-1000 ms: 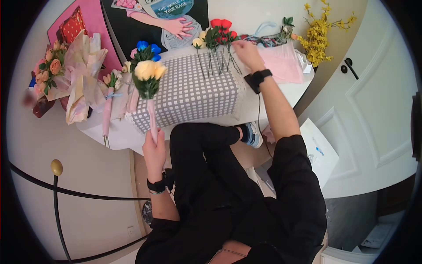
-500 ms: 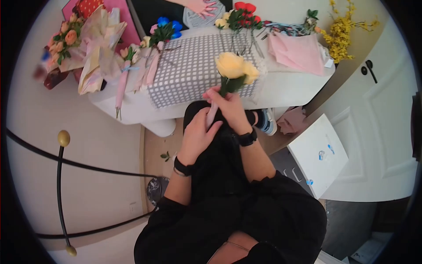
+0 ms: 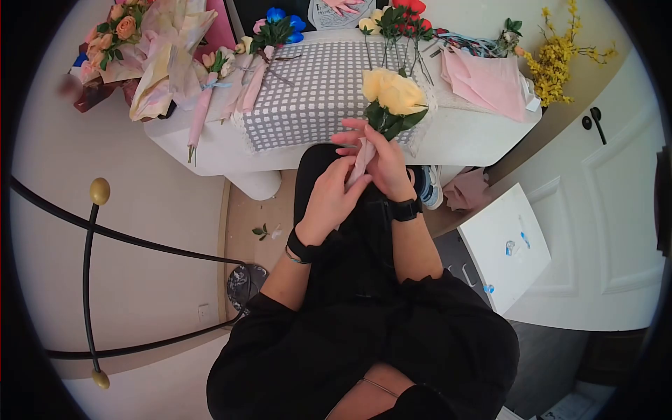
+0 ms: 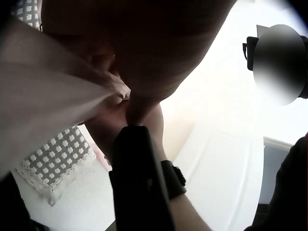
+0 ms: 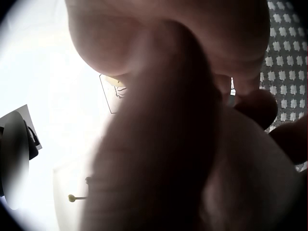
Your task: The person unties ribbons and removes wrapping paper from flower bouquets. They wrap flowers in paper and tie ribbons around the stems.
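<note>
Pale yellow roses [image 3: 393,92] with dark green leaves [image 3: 392,122] stand above both hands, their stems inside a pink wrap [image 3: 361,159]. The left hand [image 3: 332,199] grips the lower part of this wrap between thumb and fingers. Against the wrap's upper part lies the right hand [image 3: 385,164], its fingers extended and spread just below the leaves. In the left wrist view the pale wrap [image 4: 53,91] fans out toward the left, pinched narrow at the fingers. Dark fingers fill much of the right wrist view, beside the wrap [image 5: 250,168].
A checked cloth [image 3: 301,91] covers part of the white table [image 3: 462,143]. Red roses [image 3: 413,24], blue flowers [image 3: 283,26], wrapped bouquets [image 3: 171,56] and folded pink paper [image 3: 483,80] lie along it. A white cabinet [image 3: 504,245] stands at the right.
The right hand has come back from the table's far side to the wrapped roses. Both hands now meet at the wrap, and the right fingers have spread. The head view has shifted.
</note>
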Motion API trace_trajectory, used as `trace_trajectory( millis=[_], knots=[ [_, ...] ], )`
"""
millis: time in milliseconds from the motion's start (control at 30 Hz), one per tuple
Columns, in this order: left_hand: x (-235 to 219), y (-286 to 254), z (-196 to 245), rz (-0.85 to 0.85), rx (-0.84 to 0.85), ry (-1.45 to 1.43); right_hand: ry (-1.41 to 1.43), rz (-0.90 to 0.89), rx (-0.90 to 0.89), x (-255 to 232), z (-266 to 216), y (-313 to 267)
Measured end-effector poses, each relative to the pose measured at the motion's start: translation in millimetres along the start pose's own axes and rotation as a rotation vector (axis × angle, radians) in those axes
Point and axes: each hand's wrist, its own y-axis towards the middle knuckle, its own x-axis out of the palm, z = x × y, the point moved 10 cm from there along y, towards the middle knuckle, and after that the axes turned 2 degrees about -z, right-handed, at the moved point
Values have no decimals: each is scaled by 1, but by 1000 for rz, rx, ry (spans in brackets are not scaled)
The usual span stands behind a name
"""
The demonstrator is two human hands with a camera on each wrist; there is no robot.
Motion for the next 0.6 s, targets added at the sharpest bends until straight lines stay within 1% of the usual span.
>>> trace_trajectory(
  millis=[67,100,167,233,267,300,333,367,400,467,500,533,567,600],
  knots=[
    [3,-1,-17,-36,-119,-181,-31,-7,-4,-1,-1,-1],
    [1,0,-15,-38,-119,-179,5,-37,-5,-1,1,-1],
    [4,-5,-25,-74,-327,-507,42,-65,-9,-3,2,-3],
    [1,-5,-31,-86,-353,-506,281,-192,3,8,2,-6],
    [2,-5,-36,-95,-379,-506,282,-191,2,8,1,-7],
    [4,-5,-39,-97,-379,-505,321,-241,-18,13,-2,-8],
    [1,-4,-41,-63,-340,-443,359,-292,-38,17,-6,-10],
    [-3,-3,-40,-29,-300,-381,359,-290,-39,17,-5,-10],
    [-3,-3,-36,-31,-299,-382,328,-277,-75,15,-7,-9],
    [-15,-1,-29,58,-312,-289,292,-268,-112,12,-8,-7],
    [-13,1,-30,60,-310,-291,271,-205,-135,5,-7,-6],
    [-20,3,-30,143,-262,-289,250,-142,-157,-1,-7,-6],
    [-27,2,-30,225,-214,-287,250,-142,-156,-1,-6,-7],
    [-28,2,-32,246,-219,-340,257,-66,-131,-5,-5,-7]
  ],
)
